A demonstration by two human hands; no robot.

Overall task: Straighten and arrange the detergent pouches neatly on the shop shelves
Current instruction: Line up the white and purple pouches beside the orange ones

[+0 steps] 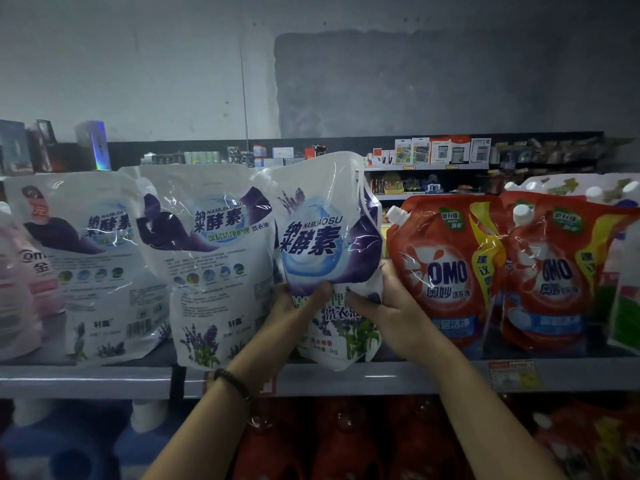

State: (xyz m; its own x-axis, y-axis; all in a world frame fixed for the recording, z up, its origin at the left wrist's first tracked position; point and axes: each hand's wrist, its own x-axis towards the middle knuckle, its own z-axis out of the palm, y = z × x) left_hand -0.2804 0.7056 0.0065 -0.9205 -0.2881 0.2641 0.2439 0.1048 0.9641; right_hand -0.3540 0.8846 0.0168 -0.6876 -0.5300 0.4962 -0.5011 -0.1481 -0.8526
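A white and purple detergent pouch (322, 233) stands upright at the shelf's middle, its lower half pinched between both hands. My left hand (294, 306) grips its lower left side, and my right hand (391, 306) grips its lower right side. Left of it lean two more white and purple pouches, one (214, 258) touching the held pouch and one (90, 261) further left. To the right stand two red OMO pouches, one (446, 268) close to my right hand and another (554, 271) beyond it.
The grey shelf edge (346, 377) carries a price tag (514, 374) at the right. A pink pouch (24, 282) sits at far left, a green and white pouch (625, 306) at far right. Red bottles (339, 441) and blue bottles (69, 452) fill the shelf below.
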